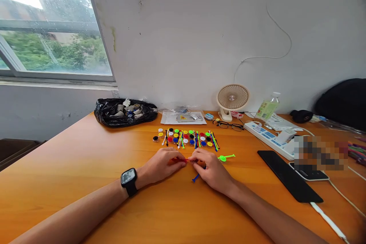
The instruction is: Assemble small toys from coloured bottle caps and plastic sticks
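My left hand [162,164] and my right hand [210,168] meet over the orange table [71,167], fingertips pinching a small red stick piece [183,159] between them. A blue stick [196,177] pokes out from under my right hand. A green stick with a round cap [225,157] lies just right of my right hand. Beyond the hands sits a spread of coloured caps and sticks [187,138]. A black watch [129,181] is on my left wrist.
A black bag of small items [124,112] sits at the back left, plastic packets [183,117] behind the caps. A small fan [232,100], glasses [228,125], a bottle [267,107], a power strip [268,139] and a black pad [288,175] fill the right.
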